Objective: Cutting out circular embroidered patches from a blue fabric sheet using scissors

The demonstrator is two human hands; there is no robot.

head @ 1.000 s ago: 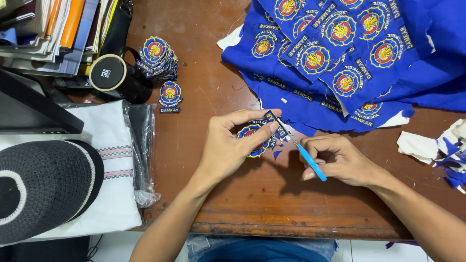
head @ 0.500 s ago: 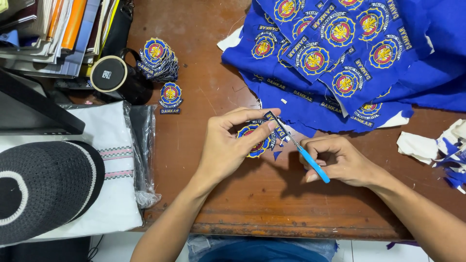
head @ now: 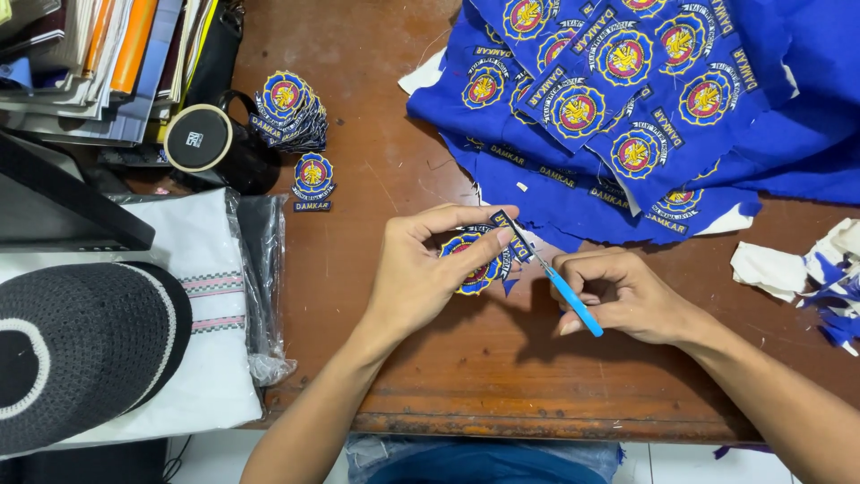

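Note:
My left hand [head: 421,269] pinches a round embroidered patch [head: 473,260], blue with a red and yellow centre, just above the wooden table [head: 502,385]. My right hand [head: 627,291] holds small blue-handled scissors [head: 566,294], their tips at the patch's right edge beside my left fingertips. A small blue scrap hangs under the patch. Behind my hands lies a sheet of blue fabric [head: 645,99] covered with several uncut patches of the same kind.
A stack of cut patches [head: 288,109] and one loose patch [head: 313,177] lie at the back left beside a black mug [head: 206,143]. Books are piled at the far left. A black knitted cap [head: 72,350] rests on bagged white cloth [head: 202,296]. Fabric scraps [head: 806,269] lie right.
The hands stay almost in place. The scissors have shifted slightly along the patch's right edge, and my left fingers have adjusted their pinch.

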